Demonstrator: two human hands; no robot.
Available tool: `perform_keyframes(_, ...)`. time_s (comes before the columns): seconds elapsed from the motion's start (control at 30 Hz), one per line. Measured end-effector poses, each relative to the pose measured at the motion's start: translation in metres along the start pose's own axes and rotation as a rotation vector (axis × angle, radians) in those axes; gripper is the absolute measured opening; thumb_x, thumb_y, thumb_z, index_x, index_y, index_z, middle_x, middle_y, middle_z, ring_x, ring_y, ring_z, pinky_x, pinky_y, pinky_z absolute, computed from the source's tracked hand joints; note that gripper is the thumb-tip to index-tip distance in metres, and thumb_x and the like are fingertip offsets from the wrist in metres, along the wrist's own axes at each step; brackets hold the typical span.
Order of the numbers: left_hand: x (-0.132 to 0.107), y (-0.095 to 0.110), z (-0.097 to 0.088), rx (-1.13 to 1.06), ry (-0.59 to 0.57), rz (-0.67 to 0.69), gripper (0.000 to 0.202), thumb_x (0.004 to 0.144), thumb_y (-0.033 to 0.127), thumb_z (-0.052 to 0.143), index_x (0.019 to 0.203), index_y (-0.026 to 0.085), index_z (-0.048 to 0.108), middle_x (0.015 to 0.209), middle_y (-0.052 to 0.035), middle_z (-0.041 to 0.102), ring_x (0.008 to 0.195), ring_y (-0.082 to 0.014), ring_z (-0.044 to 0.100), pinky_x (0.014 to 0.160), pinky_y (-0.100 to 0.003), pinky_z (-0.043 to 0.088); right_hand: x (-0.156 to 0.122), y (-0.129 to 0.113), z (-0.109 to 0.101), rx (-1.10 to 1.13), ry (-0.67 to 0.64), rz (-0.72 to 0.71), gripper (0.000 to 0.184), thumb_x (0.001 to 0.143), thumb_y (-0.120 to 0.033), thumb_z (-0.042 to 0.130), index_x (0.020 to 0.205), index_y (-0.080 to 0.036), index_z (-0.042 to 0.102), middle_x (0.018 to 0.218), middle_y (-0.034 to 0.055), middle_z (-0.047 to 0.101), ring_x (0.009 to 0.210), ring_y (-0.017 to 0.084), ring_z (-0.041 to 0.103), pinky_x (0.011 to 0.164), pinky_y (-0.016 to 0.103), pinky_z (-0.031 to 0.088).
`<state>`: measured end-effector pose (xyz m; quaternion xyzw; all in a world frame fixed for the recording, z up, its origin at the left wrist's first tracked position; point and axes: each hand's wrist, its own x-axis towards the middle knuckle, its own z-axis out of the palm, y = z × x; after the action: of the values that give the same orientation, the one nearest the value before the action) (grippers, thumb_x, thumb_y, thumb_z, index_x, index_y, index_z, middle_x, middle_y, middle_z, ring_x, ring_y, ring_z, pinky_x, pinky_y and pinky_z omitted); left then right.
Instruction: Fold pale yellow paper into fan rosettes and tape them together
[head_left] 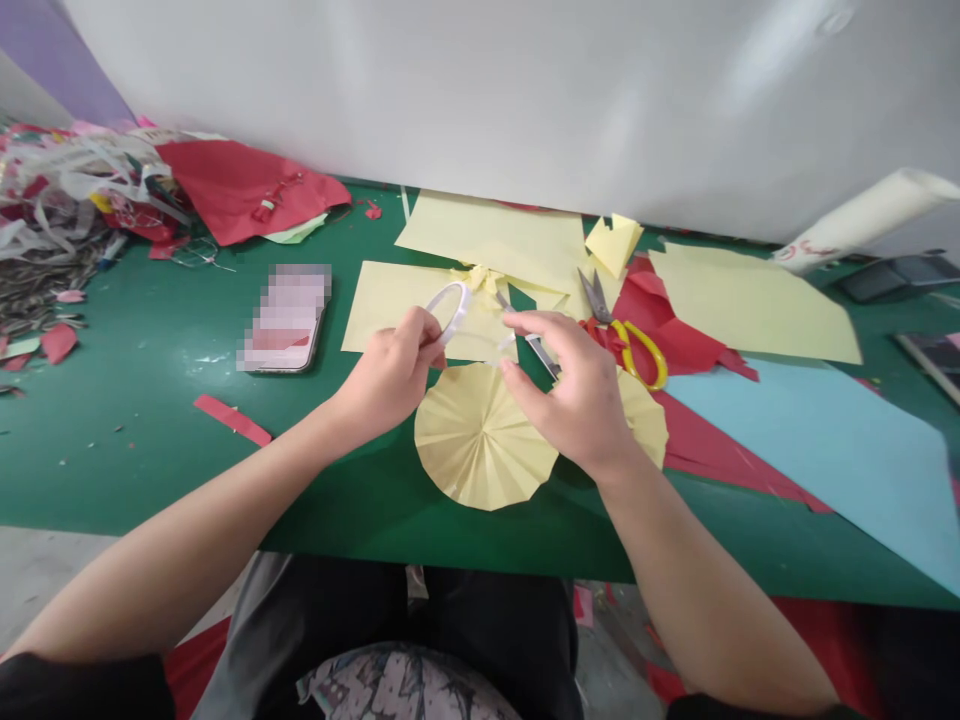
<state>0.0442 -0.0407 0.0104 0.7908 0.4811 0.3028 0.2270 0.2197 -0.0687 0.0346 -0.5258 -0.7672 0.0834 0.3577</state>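
My left hand (pixel 397 365) pinches a narrow roll of tape (pixel 459 314) between thumb and fingers, held up over the table. To its right, my right hand (pixel 577 385) has its thumb and forefinger apart, slightly blurred. A pale, see-through patch shows by those fingertips; I cannot tell whether it is a strip of tape. Below the hands lies a pleated yellow paper rosette (pixel 480 445). A second pleated rosette (pixel 649 415) is partly hidden behind my right hand. Scissors with red and yellow handles (pixel 646 352) lie beyond that hand, and a cutter knife (pixel 541 355) shows beside its fingers.
Yellow paper sheets (pixel 487 225) lie at the back, with red paper (pixel 660 320) and a blue sheet (pixel 825 430) on the right. A phone (pixel 289 320) and a red strip (pixel 232 420) lie left. Scraps (pixel 67 210) pile at far left. A white roll (pixel 862 220) leans back right.
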Motion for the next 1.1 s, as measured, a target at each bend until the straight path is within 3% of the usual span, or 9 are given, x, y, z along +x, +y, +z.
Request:
perform_keyframes(0.23,-0.004,0.010,-0.001,-0.056,0.015,0.165,0.009,0.081,0.010,0.040,0.081,0.018,0.038,0.065,0.0016,0.059,0.062,-0.0098,0.058,0.061,-0.022,0.042,-0.003,-0.002,0.001,-0.054,-0.069,-0.154,0.042,0.079,-0.023,0.050,0.121,-0.018,0.047,0.124,0.0098,0.051,0.118,0.021,0.044,0.099,0.041,0.038)
perform_keyframes(0.47,-0.006,0.005,0.003,-0.048,0.106,0.247,0.012,0.078,0.008,0.045,0.083,0.018,0.040,0.063,0.0044,0.055,0.054,-0.0066,0.053,0.052,-0.017,0.040,-0.004,0.002,0.006,-0.011,-0.023,-0.281,0.037,0.078,-0.021,0.052,0.115,-0.019,0.052,0.118,0.0106,0.055,0.114,0.022,0.048,0.096,0.045,0.041)
perform_keyframes(0.7,-0.006,0.008,0.000,0.034,0.069,0.286,0.015,0.083,0.010,0.037,0.096,0.013,0.045,0.065,0.0014,0.054,0.056,-0.0076,0.050,0.054,-0.018,0.040,-0.003,0.001,0.004,0.073,-0.026,-0.215,0.032,0.076,-0.017,0.055,0.108,-0.017,0.056,0.115,0.0099,0.058,0.112,0.019,0.050,0.095,0.041,0.044)
perform_keyframes(0.87,-0.003,0.004,0.003,0.072,0.060,0.275,0.026,0.080,0.003,0.036,0.103,0.008,0.048,0.073,-0.0037,0.060,0.063,-0.0097,0.054,0.058,-0.020,0.042,-0.003,0.000,0.004,0.084,0.010,-0.145,0.015,0.074,-0.014,0.055,0.088,-0.016,0.060,0.107,0.0099,0.061,0.106,0.019,0.054,0.092,0.038,0.046)
perform_keyframes(1.0,-0.002,-0.001,0.004,0.182,0.201,0.225,0.016,0.080,0.008,0.044,0.091,0.010,0.056,0.073,-0.0050,0.065,0.064,-0.0128,0.059,0.059,-0.023,0.042,-0.003,0.000,0.005,0.086,0.029,-0.168,0.009,0.074,-0.013,0.055,0.080,-0.017,0.060,0.103,0.0095,0.059,0.103,0.019,0.055,0.088,0.038,0.048)
perform_keyframes(1.1,-0.002,-0.002,0.003,0.271,0.315,0.251,0.008,0.080,0.014,0.051,0.079,0.012,0.059,0.066,-0.0026,0.066,0.059,-0.0127,0.058,0.062,-0.024,0.042,-0.003,0.001,0.005,0.107,0.100,-0.200,0.015,0.074,-0.013,0.054,0.088,-0.019,0.057,0.102,0.0077,0.057,0.102,0.020,0.055,0.087,0.040,0.049)
